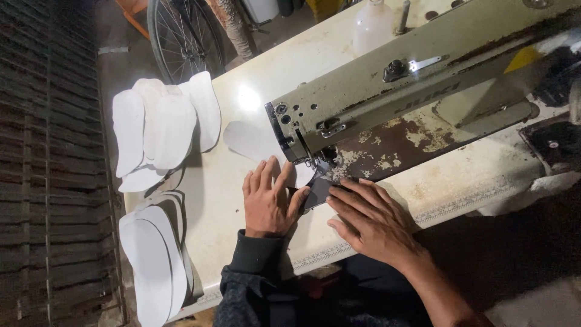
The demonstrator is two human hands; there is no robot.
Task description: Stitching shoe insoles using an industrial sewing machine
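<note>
2 hands lie flat, fingers spread, on a white cut piece [254, 140] at the sewing machine [387, 97] needle. Left hand [269, 200] presses its near edge; right hand [372, 221] rests beside a dark piece [318, 191]. The white piece stretches away leftward across the worktop [218, 212].

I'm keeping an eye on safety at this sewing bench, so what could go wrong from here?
1. Both the left hand and right hand lie flat on the white piece right beside the needle of the sewing machine; a fingertip might get caught.
2. The cut pieces overhang the table edge and may slide off.
</note>
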